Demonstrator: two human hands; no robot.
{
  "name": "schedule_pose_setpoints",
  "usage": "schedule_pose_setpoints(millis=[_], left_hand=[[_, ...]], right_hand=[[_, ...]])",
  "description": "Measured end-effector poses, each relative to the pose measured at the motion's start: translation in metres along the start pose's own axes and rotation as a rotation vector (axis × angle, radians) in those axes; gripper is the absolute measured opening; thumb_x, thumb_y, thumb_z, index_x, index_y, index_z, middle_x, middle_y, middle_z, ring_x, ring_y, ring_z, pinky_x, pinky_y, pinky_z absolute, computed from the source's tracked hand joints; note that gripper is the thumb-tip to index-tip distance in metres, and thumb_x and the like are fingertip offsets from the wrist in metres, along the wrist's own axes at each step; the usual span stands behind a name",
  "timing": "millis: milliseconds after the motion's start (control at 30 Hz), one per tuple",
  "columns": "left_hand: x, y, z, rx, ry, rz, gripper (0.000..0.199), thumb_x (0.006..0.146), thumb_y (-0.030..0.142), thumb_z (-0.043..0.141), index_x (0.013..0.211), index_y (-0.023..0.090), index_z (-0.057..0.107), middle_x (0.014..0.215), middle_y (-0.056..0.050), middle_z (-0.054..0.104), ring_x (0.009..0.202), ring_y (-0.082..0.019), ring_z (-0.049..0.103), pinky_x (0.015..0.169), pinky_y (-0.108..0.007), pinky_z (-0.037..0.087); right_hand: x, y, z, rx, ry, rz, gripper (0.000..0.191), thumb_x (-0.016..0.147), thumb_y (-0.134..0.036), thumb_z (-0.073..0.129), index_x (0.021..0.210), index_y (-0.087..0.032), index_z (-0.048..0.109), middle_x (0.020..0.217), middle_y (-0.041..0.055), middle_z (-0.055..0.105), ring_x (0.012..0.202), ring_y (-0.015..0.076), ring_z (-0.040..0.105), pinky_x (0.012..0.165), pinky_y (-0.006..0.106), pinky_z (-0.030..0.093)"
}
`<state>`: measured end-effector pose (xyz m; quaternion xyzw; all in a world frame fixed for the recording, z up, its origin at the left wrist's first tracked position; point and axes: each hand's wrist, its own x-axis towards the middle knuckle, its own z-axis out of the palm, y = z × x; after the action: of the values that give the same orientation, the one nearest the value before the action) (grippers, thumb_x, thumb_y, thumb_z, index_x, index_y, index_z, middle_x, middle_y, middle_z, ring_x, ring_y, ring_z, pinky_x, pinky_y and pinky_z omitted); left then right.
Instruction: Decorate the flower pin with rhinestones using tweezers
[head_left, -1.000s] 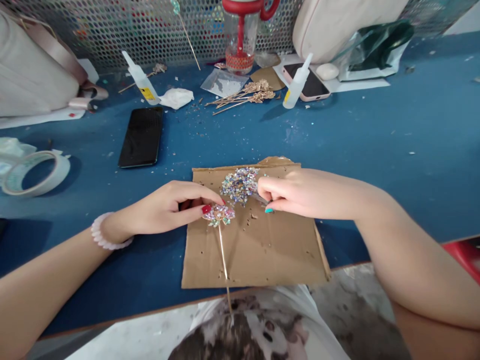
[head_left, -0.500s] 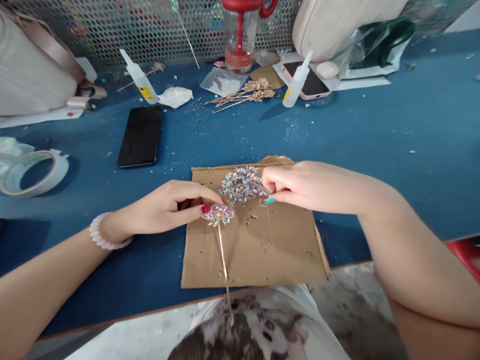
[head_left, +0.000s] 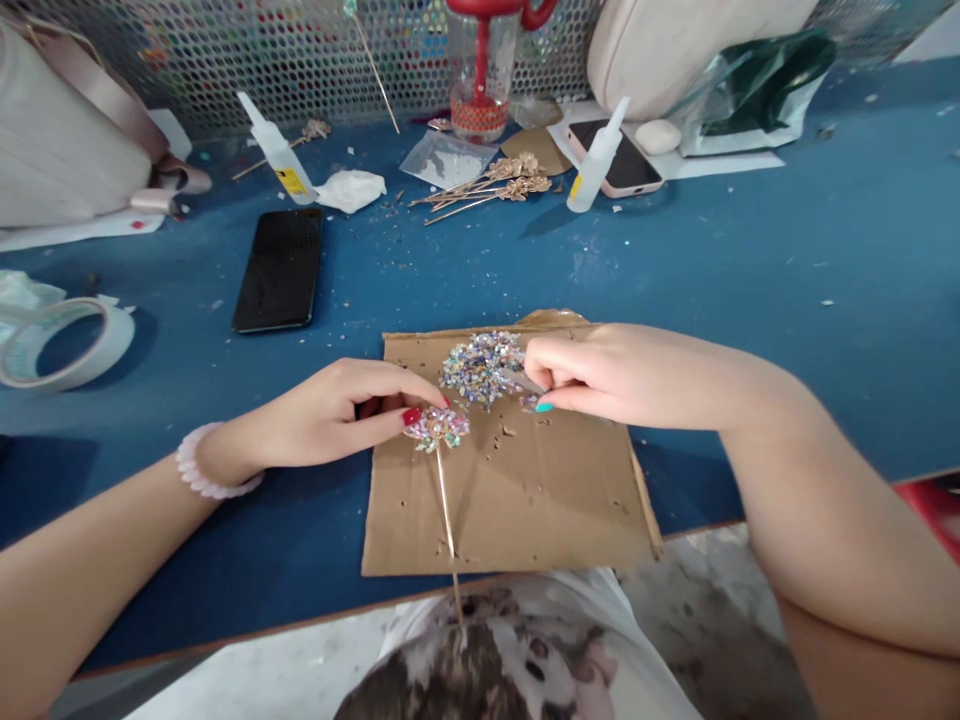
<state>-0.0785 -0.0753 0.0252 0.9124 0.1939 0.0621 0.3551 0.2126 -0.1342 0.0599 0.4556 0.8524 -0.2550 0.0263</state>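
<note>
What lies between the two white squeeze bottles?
In the head view: a crumpled white wad, a small clear bag of pale bits, gold flower-topped sticks and, behind them, a brown sheet. The red-lidded cup stands farther back.

Reaches over the near edge of the table (head_left: pixel 315 560), pinching with the left hand (head_left: pixel 330 412) and the more tightly curled right hand (head_left: pixel 600 372).

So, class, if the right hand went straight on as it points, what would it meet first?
The right hand would probably meet the pile of multicoloured chips first; its height above them is unclear.
</note>
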Motion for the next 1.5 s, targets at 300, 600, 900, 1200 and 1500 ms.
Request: schedule_pose_setpoints(millis=[300,600,900,1200,1500], left_hand=[[0.0,0.001,0.001,-0.037,0.01,-0.009,0.027,0.094,0.021,0.049,0.116,0.026,0.063,0.1,-0.001,0.071,0.086,-0.011,0.066,0.071,-0.018,0.049],[-0.001,-0.003,0.001,-0.02,-0.001,0.017,0.028,0.095,0.019,0.048,0.118,0.025,0.062,0.105,0.0,0.07,0.091,-0.01,0.066,0.08,-0.018,0.048],[-0.001,0.002,-0.001,-0.043,-0.042,-0.015,0.026,0.097,0.017,0.046,0.119,0.025,0.059,0.102,0.001,0.068,0.087,-0.009,0.063,0.073,-0.018,0.045],[-0.001,-0.003,0.002,-0.051,-0.008,0.008,0.027,0.095,0.019,0.049,0.118,0.028,0.061,0.102,0.002,0.069,0.085,-0.009,0.064,0.068,-0.017,0.046],[-0.001,-0.004,0.002,-0.046,-0.003,0.009,0.028,0.095,0.019,0.05,0.119,0.03,0.06,0.104,0.002,0.069,0.088,-0.01,0.065,0.069,-0.016,0.046]], right_hand=[[0.0,0.003,0.002,-0.001,-0.032,0.021,0.01,0.091,-0.027,0.05,0.084,-0.022,0.044,0.068,-0.0045,0.054,0.058,0.0114,0.043,0.055,0.027,0.026],[-0.002,-0.002,-0.005,0.218,0.15,-0.013,0.006,0.091,-0.024,0.05,0.094,-0.021,0.045,0.065,-0.0069,0.06,0.053,0.0091,0.043,0.057,0.025,0.033],[-0.003,-0.004,0.0,0.687,0.44,-0.074,0.024,0.083,-0.032,0.066,0.103,-0.021,0.061,0.08,-0.002,0.07,0.073,0.0133,0.067,0.066,0.027,0.051],[-0.002,-0.007,0.002,0.285,0.412,-0.175,0.007,0.086,-0.026,0.066,0.084,-0.019,0.065,0.085,-0.0008,0.072,0.075,0.0117,0.068,0.068,0.023,0.049],[-0.001,-0.006,0.002,0.185,0.337,-0.197,0.008,0.09,-0.027,0.061,0.089,-0.02,0.064,0.087,-0.0003,0.071,0.075,0.0116,0.067,0.068,0.023,0.046]])
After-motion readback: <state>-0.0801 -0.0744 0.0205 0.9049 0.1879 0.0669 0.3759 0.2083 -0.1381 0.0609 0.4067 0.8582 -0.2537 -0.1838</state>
